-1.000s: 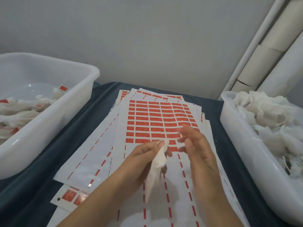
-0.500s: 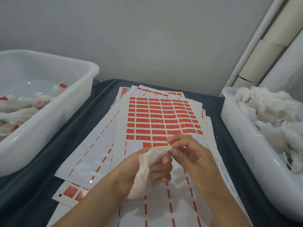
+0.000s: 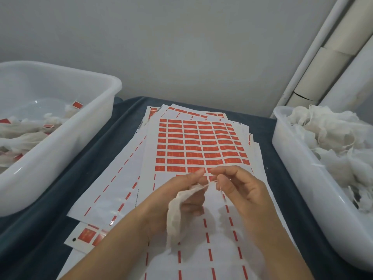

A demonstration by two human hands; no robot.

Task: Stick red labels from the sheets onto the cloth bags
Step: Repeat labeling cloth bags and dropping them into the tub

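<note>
Two hands meet above the near half of the top label sheet (image 3: pixel 201 146), which lies on a stack along the middle of the dark-covered table (image 3: pixel 66 190). The left hand (image 3: pixel 181 199) grips a small cloth bag (image 3: pixel 179 215) by its upper end, the bag's long axis hanging down and toward the near edge. The right hand (image 3: pixel 240 188), just beside it and slightly farther right, has curled fingers pinching at the bag's thin drawstring; whether a red label is in them cannot be told. The remaining red labels sit just beyond both hands, toward the far edge. Unlabelled bags fill the right tub (image 3: pixel 292 158); labelled ones lie in the left tub (image 3: pixel 60 150).
</note>
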